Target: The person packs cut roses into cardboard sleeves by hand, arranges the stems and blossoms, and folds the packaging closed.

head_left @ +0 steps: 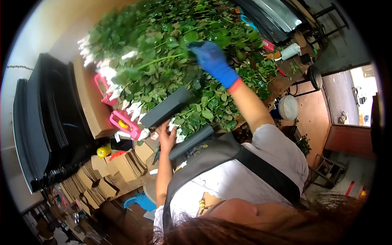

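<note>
Roses (163, 77): head view, the only one; a deep, leafy heap beyond and between the hands, heads toward the left-hand side, cut ends hidden under foliage.
Single rose stem (161, 60): lies above the heap, running from the gloved hand down toward the left, its far end blurred.
Right hand (209, 57): in a blue glove with a red cuff, reaching over the heap; fingers look closed on the rose stem, though motion blur hides the exact grip.
Left hand (166, 136): bare, low beside the nearest rose heads, fingers at the lower edge of a dark grey panel (168, 107); whether they grasp it or only rest there, I cannot tell.
White heads (108, 73): bunched beyond the left hand and to its left; petals or covers, too small to tell.
Handling: each stem should be light and fairly springy, leaves soft and apt to snag on neighbours, heads easily bruised; any thorns are too small to see.
Where to hold: best by the bare middle of the stem, with the glove, clear of the head.
Left of the left hand: a pink-framed tool (131, 132), a yellow tape roll (103, 152) and cut cardboard pieces (126, 166) on the desk (281, 86); farther out, a stack of black sheets (61, 110).
Nearer than both hands: a dark rolled strip (191, 143) against the apron (204, 160).
Right of the gloved hand: a white-lidded bucket (288, 107) past the desk edge.
</note>
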